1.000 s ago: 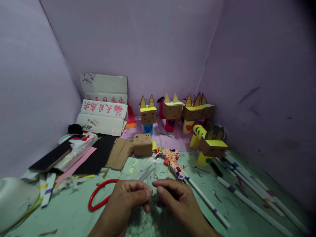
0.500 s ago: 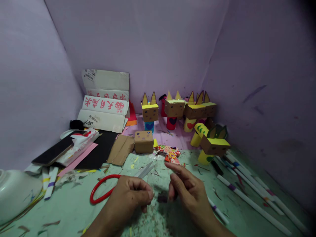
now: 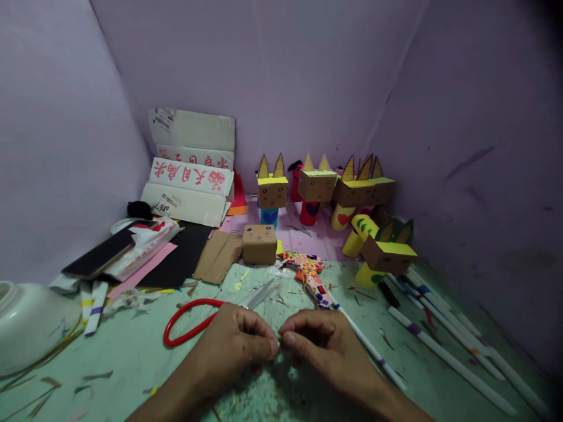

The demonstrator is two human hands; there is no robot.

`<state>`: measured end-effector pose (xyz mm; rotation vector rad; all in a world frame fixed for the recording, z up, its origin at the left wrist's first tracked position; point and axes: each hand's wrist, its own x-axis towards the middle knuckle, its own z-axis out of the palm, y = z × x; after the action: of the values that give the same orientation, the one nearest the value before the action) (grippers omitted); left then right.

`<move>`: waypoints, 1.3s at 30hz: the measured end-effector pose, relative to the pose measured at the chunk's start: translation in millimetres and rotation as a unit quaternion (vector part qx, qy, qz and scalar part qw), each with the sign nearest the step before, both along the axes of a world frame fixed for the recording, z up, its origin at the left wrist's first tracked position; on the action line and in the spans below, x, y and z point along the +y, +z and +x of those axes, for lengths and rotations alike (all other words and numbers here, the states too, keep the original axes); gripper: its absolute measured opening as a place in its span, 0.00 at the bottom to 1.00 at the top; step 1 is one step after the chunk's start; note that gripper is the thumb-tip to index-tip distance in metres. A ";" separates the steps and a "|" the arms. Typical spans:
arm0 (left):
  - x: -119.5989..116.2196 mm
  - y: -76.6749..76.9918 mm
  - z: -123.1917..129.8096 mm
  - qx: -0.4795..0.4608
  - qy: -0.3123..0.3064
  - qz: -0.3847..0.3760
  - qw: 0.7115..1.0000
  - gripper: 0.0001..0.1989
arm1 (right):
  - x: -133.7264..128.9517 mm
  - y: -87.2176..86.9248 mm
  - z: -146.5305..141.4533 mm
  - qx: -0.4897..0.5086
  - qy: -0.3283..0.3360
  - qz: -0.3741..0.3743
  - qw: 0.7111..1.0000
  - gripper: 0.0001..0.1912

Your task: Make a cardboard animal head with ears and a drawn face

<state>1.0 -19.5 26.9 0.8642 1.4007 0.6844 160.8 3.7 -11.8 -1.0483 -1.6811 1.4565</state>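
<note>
My left hand is closed in a pinch above the green tabletop. Whatever its thumb and finger hold is too small to name. Facing it, my right hand has its thumb and forefinger brought together, the tips almost meeting the left fingertips; its grip is also too small to make out. Scissors with red handles lie just beyond my left hand, blades pointing away to the right. Past the right hand sits a crumpled floral-patterned piece. A small cardboard box with drawn dots stands behind the scissors.
Several box-headed cardboard figures with pointed ears stand at the back. White rolled paper sticks lie at right. Folded printed cardboard leans back left, near black paper and a phone-like slab. A white bowl-like vessel sits far left.
My right hand has moved left, and its raised forefinger has bent down to the thumb beside the left fingertips. The left hand keeps its pinch. The view has shifted slightly.
</note>
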 end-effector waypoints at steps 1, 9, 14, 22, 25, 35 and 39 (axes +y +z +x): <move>-0.2 0.3 -0.2 0.004 -0.004 0.000 1.000 0.05 | -0.5 0.5 0.2 -0.006 0.008 0.006 1.000 0.10; 1.5 -2.8 -2.6 0.038 -0.025 -0.005 0.999 0.05 | -4.4 2.1 2.8 -0.047 0.026 0.132 0.990 0.11; 1.0 -1.4 -3.4 0.069 -0.036 -0.007 0.997 0.04 | -5.6 3.0 3.5 -0.065 0.042 0.155 0.985 0.11; -2.3 -0.5 -5.1 0.089 -0.073 0.009 0.993 0.04 | -7.7 6.3 1.4 -0.075 0.049 0.051 0.995 0.09; -1.1 -1.9 -6.4 0.099 -0.083 0.017 0.991 0.05 | -7.5 5.5 0.7 -0.049 0.047 0.016 0.998 0.07; -0.9 -3.6 -7.7 0.086 -0.097 0.019 0.991 0.05 | -6.1 4.7 -5.2 -0.005 0.045 -0.150 0.988 0.08; 0.7 -5.1 -5.8 0.029 -0.066 0.013 0.997 0.05 | -3.3 3.8 -4.5 0.021 0.026 -0.157 0.987 0.09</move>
<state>-4.8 -18.8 21.8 0.9954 1.3740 0.5822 156.3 0.3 -8.0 -1.1362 -1.4888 1.8064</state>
